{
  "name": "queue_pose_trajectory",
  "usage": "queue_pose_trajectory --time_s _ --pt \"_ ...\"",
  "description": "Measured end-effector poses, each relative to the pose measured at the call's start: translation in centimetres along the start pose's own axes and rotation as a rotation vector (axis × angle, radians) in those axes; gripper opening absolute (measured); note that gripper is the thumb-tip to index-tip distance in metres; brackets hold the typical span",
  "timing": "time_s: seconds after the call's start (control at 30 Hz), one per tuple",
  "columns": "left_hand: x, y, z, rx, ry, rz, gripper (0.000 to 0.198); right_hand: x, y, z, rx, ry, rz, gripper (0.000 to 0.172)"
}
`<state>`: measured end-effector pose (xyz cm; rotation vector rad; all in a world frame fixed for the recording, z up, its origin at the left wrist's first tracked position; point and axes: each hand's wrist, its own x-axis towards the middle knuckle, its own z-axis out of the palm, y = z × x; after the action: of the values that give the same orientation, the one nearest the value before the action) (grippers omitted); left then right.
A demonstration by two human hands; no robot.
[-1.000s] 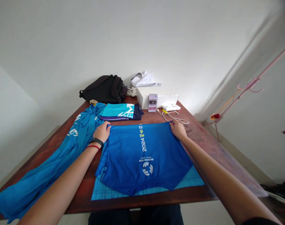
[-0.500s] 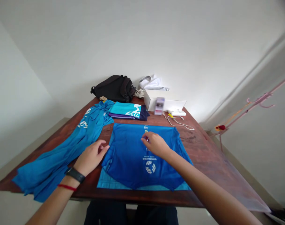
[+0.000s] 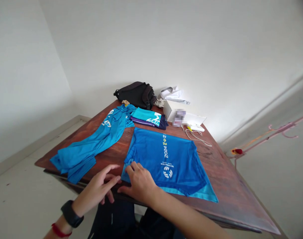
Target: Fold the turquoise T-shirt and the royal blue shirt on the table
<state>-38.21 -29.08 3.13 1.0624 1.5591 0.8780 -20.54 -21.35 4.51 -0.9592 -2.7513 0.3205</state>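
A blue printed T-shirt [image 3: 148,146] lies flat on the wooden table, its sides folded inward, with white and yellow print down the middle. Lighter blue fabric shows along its near edge. My right hand [image 3: 141,182] is over the shirt's near left corner, fingers bent down at the cloth and thumb held apart; it covers that corner. Just left of it, my left hand [image 3: 104,184] hovers by the table's front edge, fingers spread and holding nothing. Its fingertips come close to the same corner; whether they touch it, I cannot tell.
Another blue shirt [image 3: 91,139] lies loosely bunched on the left. Behind is a folded clothing stack [image 3: 146,116], with a black backpack [image 3: 135,94] beyond. A white box [image 3: 168,111], white bag [image 3: 175,94] and cable [image 3: 198,139] are at the back. A pink rack [image 3: 265,134] stands right.
My right hand has moved from the shirt's middle to its near left corner. My left hand has come nearer the table's front edge. The view has turned left and tilted.
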Motion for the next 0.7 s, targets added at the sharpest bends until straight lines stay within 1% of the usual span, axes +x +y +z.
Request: queue_pose_trajectory --time_s 0.07,0.13,0.17,0.23,0.33,0.43,0.5,0.6,0.7 --pt "0.0 0.2 0.1 -0.014 -0.006 0.043 0.071 0.1 -0.2 0.2 0.014 0.003 0.041 0.060" --pt "0.2 0.1 0.2 0.000 0.025 0.111 0.065 0.2 -0.3 0.4 0.027 0.011 0.086 0.062" --pt "0.3 0.0 0.2 0.013 0.042 0.147 0.062 0.3 -0.4 0.5 0.032 0.020 0.106 0.060" --pt "0.6 -0.2 0.2 0.041 0.050 0.204 0.056 0.6 -0.3 0.7 0.035 0.039 0.142 0.046" --pt "0.9 -0.2 -0.1 0.054 0.022 0.255 0.049 1.0 -0.2 0.9 0.038 0.054 0.181 0.028" --pt "1.2 0.5 -0.6 0.061 0.081 0.275 0.050 1.2 0.0 1.1 0.032 0.066 0.187 0.020" --pt "1.5 1.1 -1.1 0.073 0.127 0.253 0.054 1.3 0.1 1.3 0.024 0.082 0.180 0.014" --pt "3.0 1.7 -2.1 0.073 0.129 0.239 0.058 1.3 0.2 1.3 0.027 0.142 0.181 0.011" --pt "6.4 2.6 -3.4 0.119 0.113 0.279 0.052 1.2 0.4 1.1 0.074 0.221 0.176 0.008"
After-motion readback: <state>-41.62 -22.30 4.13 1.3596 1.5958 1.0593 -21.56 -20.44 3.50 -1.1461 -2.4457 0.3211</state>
